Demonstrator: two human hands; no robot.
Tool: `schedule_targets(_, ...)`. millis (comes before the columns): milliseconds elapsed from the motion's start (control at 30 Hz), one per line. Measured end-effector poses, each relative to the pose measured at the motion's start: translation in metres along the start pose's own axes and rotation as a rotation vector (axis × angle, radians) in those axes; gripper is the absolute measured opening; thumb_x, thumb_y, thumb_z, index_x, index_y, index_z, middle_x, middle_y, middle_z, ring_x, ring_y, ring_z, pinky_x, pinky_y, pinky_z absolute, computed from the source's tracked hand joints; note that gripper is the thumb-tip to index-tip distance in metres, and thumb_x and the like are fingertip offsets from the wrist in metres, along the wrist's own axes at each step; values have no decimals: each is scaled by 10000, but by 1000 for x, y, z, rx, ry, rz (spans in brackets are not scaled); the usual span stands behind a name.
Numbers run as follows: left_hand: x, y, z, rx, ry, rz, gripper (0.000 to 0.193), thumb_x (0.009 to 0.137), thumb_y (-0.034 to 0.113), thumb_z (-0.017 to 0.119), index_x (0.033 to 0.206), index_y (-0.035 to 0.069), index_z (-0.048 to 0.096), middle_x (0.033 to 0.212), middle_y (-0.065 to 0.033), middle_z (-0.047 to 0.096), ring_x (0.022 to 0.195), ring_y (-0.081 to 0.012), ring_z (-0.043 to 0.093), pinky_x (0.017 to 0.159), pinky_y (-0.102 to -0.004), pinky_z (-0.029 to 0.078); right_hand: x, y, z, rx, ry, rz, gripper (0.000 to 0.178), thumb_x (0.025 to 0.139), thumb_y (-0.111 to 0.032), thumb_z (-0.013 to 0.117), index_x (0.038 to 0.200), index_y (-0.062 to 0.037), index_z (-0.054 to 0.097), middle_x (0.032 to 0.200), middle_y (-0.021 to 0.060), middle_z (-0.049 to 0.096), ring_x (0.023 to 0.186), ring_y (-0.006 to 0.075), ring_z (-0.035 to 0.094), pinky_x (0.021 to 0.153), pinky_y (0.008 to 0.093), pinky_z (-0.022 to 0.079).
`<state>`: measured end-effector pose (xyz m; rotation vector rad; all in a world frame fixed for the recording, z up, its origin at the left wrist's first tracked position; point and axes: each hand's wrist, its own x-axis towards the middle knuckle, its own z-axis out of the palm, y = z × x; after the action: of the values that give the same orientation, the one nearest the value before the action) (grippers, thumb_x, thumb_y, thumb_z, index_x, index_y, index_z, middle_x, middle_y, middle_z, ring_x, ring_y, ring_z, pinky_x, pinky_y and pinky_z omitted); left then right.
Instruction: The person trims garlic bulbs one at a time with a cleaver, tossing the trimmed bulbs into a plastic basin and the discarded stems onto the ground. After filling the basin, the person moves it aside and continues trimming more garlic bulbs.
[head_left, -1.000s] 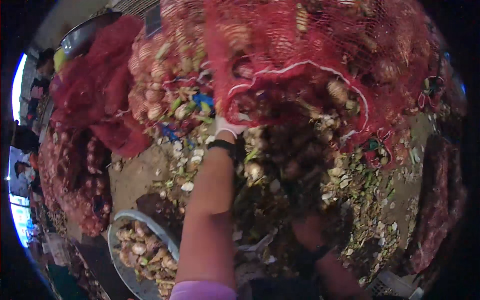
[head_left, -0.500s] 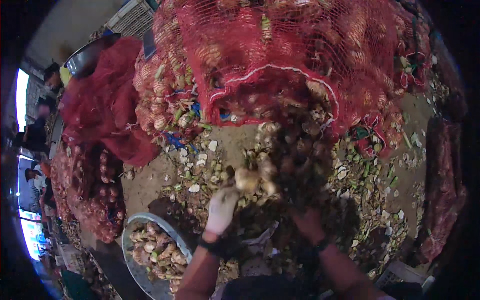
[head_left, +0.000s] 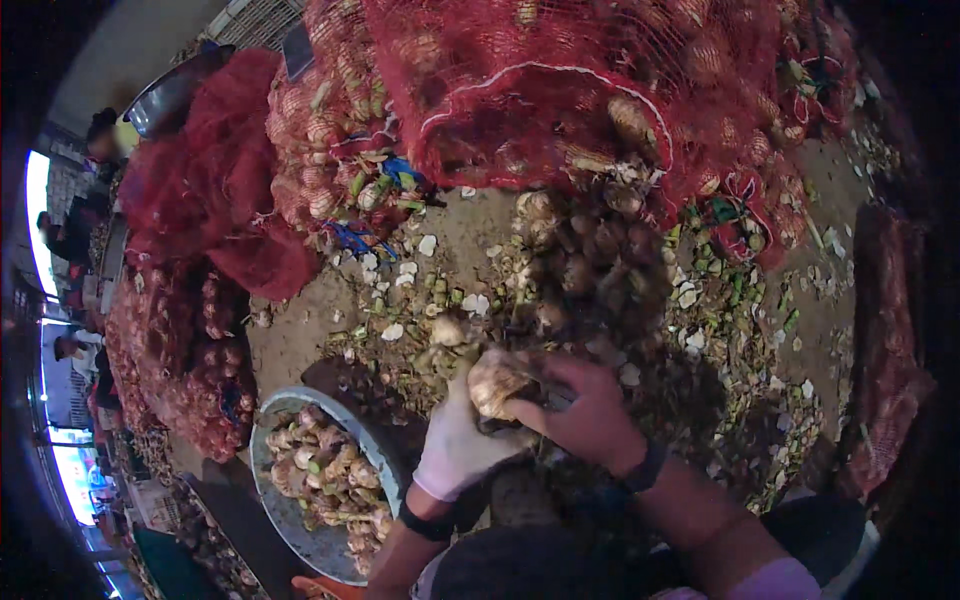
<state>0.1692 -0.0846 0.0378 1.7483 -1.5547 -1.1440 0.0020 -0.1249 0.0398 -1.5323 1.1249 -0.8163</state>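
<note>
A large, pale brown garlic bulb is held between my two hands, low in the middle of the view. My left hand, in a white glove, supports it from the left and below, fingers curled around it. My right hand grips the same bulb from the right, thumb and fingers closed on it. Just beyond them, another garlic bulb lies on the ground, next to a shaded heap of bulbs. This heap spills from the open mouth of a red mesh sack.
A grey-blue tub of garlic bulbs stands at the lower left. More filled mesh sacks lie to the left, with slack red netting above. Cut stems and peel litter the ground. People are at the far left.
My hands, apart before, have come together around a garlic bulb. My right hand has moved up and left out of the shadow. The view has shifted slightly.
</note>
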Motion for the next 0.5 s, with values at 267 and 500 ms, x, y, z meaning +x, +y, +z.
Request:
schedule_targets(267,8,-34,32,-363,376,235,1006,540,158,863,1308,17,229,1197,-133,442,1089,-208,480,910,-356,427,-18,29,-7,-501,18,-290,172,650,-179,646,769,-63,602,692,109,584,646,294,593,589,378,475)
schedule_targets(500,3,-21,33,-794,178,58,851,631,100,810,1276,30,260,1151,-135,492,1013,-222,542,857,-357,475,-24,30,-4,-695,98,-433,94,571,-108,568,646,-102,513,592,78,478,550,284,518,501,399,401)
